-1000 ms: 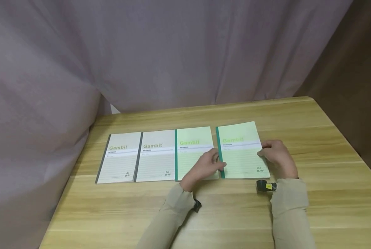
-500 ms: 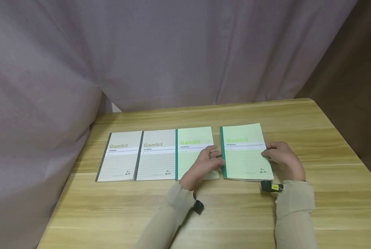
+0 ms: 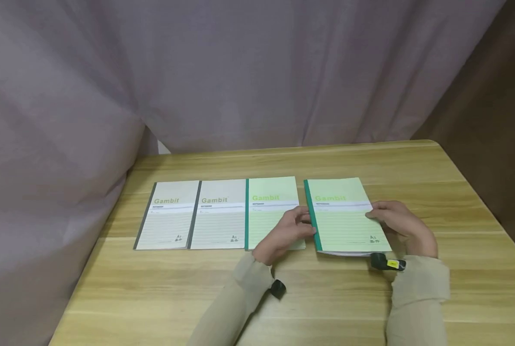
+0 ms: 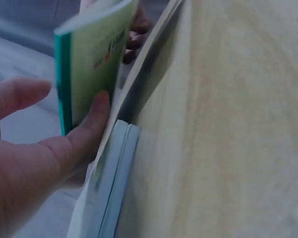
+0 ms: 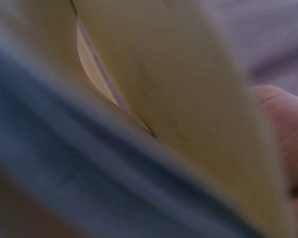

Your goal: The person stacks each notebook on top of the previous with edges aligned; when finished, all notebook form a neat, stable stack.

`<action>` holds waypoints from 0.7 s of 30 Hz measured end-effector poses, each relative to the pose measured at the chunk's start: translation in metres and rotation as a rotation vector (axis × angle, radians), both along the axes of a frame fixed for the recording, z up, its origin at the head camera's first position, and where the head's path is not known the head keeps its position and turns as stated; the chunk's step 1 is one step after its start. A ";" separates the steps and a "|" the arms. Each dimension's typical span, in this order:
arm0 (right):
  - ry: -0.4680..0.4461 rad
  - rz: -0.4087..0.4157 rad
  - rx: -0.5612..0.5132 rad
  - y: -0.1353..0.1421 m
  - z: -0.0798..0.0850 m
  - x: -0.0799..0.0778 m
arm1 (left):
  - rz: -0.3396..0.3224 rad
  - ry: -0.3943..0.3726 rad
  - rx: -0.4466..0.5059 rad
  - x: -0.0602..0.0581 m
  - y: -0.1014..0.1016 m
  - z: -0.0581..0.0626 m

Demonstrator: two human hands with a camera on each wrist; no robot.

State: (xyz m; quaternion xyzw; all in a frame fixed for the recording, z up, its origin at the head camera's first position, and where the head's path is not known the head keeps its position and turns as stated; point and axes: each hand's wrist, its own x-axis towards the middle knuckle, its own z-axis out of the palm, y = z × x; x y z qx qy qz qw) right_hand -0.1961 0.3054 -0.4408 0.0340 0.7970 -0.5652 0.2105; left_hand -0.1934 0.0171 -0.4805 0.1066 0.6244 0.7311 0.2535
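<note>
A pale green notebook [image 3: 341, 218] with a dark green spine is tilted in the head view, its lower edge showing the page ends. My right hand [image 3: 406, 223] pinches its right edge, thumb on the cover. My left hand [image 3: 285, 233] is at the spine, with thumb and fingers bent around that edge. In the left wrist view the left fingertip lies against the notebook's [image 4: 94, 69] cover. The right wrist view is filled by the notebook's blurred cover [image 5: 198, 99], with a narrow gap between its leaves. Another green notebook [image 3: 268, 192] lies partly behind my left hand.
Two white notebooks with dark grey spines, the left one [image 3: 168, 221] and the right one [image 3: 220, 221], lie side by side left of the green ones. The wooden table [image 3: 335, 298] meets a grey curtain [image 3: 240, 72] behind and at left.
The green notebook has shifted slightly right and toward me, and its lower edge now shows more pages. My right hand has moved right and nearer with it; the left hand stays close to the spine.
</note>
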 end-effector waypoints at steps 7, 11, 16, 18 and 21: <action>0.068 -0.010 -0.014 0.006 0.001 0.002 | 0.017 -0.061 0.049 0.002 0.003 0.000; 0.057 -0.024 -0.037 0.002 0.004 0.002 | 0.045 -0.078 0.049 0.002 0.001 0.003; 0.097 -0.001 -0.005 -0.007 0.011 0.000 | 0.080 -0.091 0.044 -0.002 -0.005 0.006; 0.121 0.005 0.000 -0.010 0.014 -0.001 | 0.092 -0.094 0.051 -0.004 -0.008 0.007; 0.139 0.004 -0.012 -0.014 0.018 -0.001 | 0.105 -0.094 0.064 -0.007 -0.011 0.008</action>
